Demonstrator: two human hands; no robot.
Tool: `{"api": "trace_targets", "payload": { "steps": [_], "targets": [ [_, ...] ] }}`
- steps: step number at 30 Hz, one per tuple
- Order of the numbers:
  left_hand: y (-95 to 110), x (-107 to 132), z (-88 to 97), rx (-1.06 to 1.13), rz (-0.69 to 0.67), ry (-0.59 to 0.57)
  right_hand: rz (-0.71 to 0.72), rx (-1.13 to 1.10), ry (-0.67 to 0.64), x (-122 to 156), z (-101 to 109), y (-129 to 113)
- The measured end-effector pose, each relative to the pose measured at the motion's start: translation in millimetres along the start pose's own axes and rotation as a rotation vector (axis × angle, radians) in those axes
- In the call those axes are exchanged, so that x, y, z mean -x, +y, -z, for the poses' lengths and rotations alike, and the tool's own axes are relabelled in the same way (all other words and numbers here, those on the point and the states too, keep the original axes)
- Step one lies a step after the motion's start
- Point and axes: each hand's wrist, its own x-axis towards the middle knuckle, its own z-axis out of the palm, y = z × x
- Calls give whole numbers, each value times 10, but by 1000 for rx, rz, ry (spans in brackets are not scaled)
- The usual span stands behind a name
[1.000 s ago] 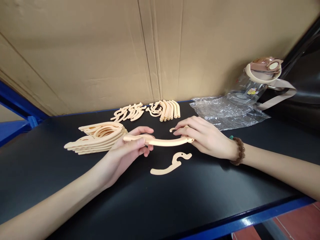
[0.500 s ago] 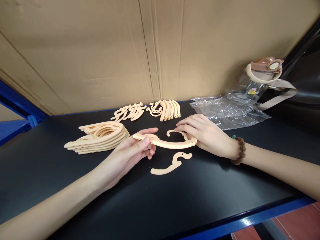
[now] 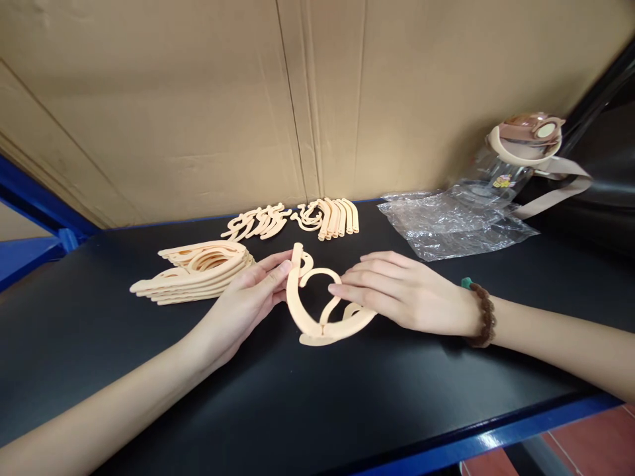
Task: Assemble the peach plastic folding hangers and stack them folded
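On the black tabletop (image 3: 317,396) I hold a peach plastic hanger piece (image 3: 297,304), a curved arm with a hook at its top, standing on edge. My left hand (image 3: 248,301) pinches its upper end with thumb and fingers. My right hand (image 3: 397,297) lies over its lower right end, fingers stretched along it. A flat hook-shaped piece (image 3: 342,324) lies on the table under the arm's lower end, touching it.
A stack of folded peach hangers (image 3: 196,271) lies to the left. Two rows of loose hanger parts (image 3: 297,218) sit at the back by the cardboard wall. Crumpled clear plastic bags (image 3: 451,225) and a water bottle with a strap (image 3: 520,152) are back right.
The arm piece was held level above the table; both hands have swung it down and round so it stands on edge over the flat hook piece.
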Motion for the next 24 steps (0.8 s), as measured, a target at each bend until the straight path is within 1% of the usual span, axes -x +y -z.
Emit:
{"api": "trace_targets", "payload": {
  "steps": [2,5,8,10,13,18,22,24],
  "targets": [
    [6,-6,5,-81,-6,20,23,-6,-18,-14,10,-25],
    [-3,-8,11,-188,-52,3,37,-13,-65,-26,10,-35],
    [-21,-2,5,-258,-93,-69,30,16,-105,-14,-14,-29],
    [-30,6,-7,-314,-107,-120,17,44,-105,1,-37,-27],
    [-37,19,-30,-413,-135,-148,8,54,-98,16,-51,-34],
    [-29,49,-53,-489,-165,-128,29,6,-64,2,-20,-48],
    [-26,65,-40,-468,-131,-61,15,-40,-29,-8,-13,-42],
    [-30,58,-20,-530,-151,-31,12,-41,-28,-6,-16,-38]
  ]
}}
